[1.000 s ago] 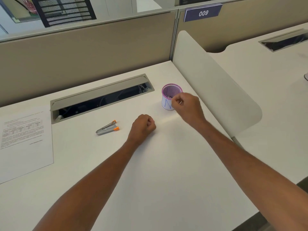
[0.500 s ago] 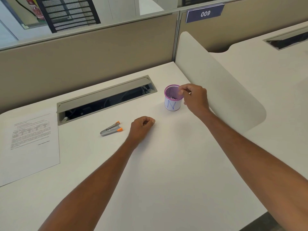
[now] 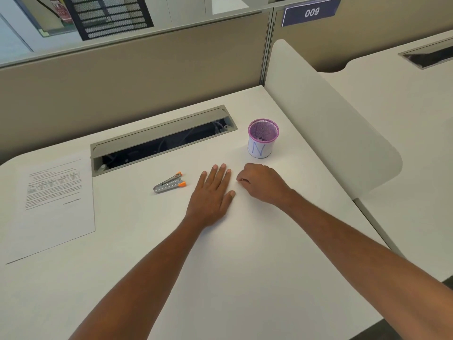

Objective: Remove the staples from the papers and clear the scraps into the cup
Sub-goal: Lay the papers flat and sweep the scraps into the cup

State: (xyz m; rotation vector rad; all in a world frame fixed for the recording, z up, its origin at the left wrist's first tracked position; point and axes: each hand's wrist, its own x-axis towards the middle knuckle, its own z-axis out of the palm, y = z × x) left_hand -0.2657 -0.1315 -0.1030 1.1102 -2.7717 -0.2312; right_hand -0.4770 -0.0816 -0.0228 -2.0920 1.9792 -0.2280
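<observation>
A purple mesh cup (image 3: 263, 138) with a white label marked N stands upright on the white desk (image 3: 245, 253); small dark bits lie inside it. My right hand (image 3: 262, 184) rests on the desk just below the cup, fingers curled with the tips pinched near the surface; whether anything is pinched I cannot tell. My left hand (image 3: 213, 195) lies flat, palm down, fingers spread, beside it. A silver staple remover (image 3: 169, 184) with orange tips lies left of my left hand. A printed paper sheet (image 3: 51, 204) lies at the far left.
An open cable trough (image 3: 159, 141) with a raised grey lid runs across the back of the desk. A rounded white divider panel (image 3: 326, 123) stands along the right edge. Beige partition walls close the back.
My right hand has drawn back from the cup's rim down to the desk in front of it. My left hand has gone from a fist to lying flat.
</observation>
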